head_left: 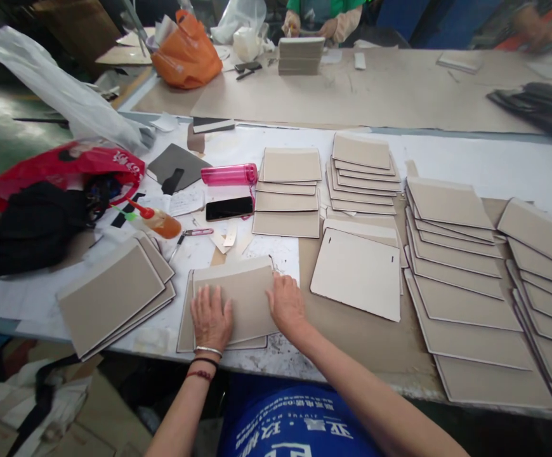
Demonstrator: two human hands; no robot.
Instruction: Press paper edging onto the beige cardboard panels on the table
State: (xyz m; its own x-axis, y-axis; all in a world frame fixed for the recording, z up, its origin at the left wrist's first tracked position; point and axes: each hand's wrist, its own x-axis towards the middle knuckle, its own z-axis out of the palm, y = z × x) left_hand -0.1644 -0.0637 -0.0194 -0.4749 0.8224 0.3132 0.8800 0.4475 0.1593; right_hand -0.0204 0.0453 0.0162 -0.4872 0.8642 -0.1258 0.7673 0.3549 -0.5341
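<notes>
A beige flat panel (250, 301) with dark edges lies in front of me on top of another panel (186, 317), slightly askew. My left hand (212, 317) rests flat on its left part, fingers spread. At the panel's right edge is my right hand (287, 301), fingers curled and closed on that edge; the fingertips are partly hidden. To the left lies a small stack of similar panels (114, 295). On the right, a paler panel (356, 273) with two small dark slots sits on others.
Overlapping panel rows (466, 292) fill the right side. Behind my hands are a phone (229, 208), a pink bottle (229, 174), a glue bottle (159, 222) and a pink cutter (198, 232). A red bag (66, 168) lies left. Across the table, a person's hands (328, 28) are near stacked panels.
</notes>
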